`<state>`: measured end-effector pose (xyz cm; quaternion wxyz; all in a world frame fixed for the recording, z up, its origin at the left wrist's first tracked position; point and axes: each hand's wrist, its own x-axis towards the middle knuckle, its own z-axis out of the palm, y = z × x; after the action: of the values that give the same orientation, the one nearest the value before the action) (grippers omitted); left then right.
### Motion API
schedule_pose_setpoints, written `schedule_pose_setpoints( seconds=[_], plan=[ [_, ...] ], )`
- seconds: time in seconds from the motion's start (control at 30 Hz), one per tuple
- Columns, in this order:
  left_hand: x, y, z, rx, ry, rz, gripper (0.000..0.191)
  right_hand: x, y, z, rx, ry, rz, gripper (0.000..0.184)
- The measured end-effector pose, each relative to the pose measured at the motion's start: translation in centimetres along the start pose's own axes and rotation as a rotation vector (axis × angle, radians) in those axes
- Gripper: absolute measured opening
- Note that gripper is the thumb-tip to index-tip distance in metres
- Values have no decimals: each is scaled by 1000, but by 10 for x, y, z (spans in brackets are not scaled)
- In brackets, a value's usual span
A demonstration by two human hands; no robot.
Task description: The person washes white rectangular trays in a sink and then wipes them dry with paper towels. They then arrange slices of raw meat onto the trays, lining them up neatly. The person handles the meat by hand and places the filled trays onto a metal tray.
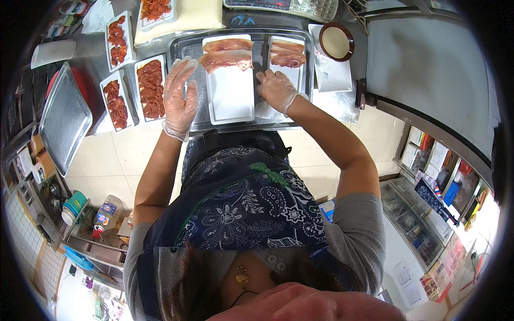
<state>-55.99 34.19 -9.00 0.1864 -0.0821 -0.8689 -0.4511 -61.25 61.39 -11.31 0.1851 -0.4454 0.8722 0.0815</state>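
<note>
My left hand (180, 96), in a clear plastic glove, holds nothing; its fingers are apart over the left side of a dark metal tray (192, 50). My right hand (277, 89), gloved the same way, has curled fingers at the left edge of a small white tray (296, 76); whether they pinch anything is hidden. Streaky raw meat slices (288, 60) lie at that tray's far end. Between my hands is a longer white tray (231, 98), with fatty raw meat slices (227, 56) across its far part and its near part bare.
White trays of red marinated meat (150, 90) stand at the left. A brown-rimmed bowl (336, 42) sits on a white plate (335, 76) at right. Behind are a scale (309, 8) and a bag of pale contents (188, 20). An empty metal tray (66, 120) leans far left.
</note>
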Motion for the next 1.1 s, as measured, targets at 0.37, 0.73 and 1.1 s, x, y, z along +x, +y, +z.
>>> schedule_pose_setpoints(
  seconds=[0.37, 0.73, 1.1],
  plan=[
    [19, 41, -2, -591, -234, -278, 49, -55, 23, -90, 1119, 199, 185, 7],
    [34, 44, -13, -1070, -285, -788, 41, 18, -42, -75, 1968, 735, 321, 30],
    [34, 39, -2, -1152, -229, -634, 40, 8, -37, -89, 1577, 759, 199, 16]
  ],
)
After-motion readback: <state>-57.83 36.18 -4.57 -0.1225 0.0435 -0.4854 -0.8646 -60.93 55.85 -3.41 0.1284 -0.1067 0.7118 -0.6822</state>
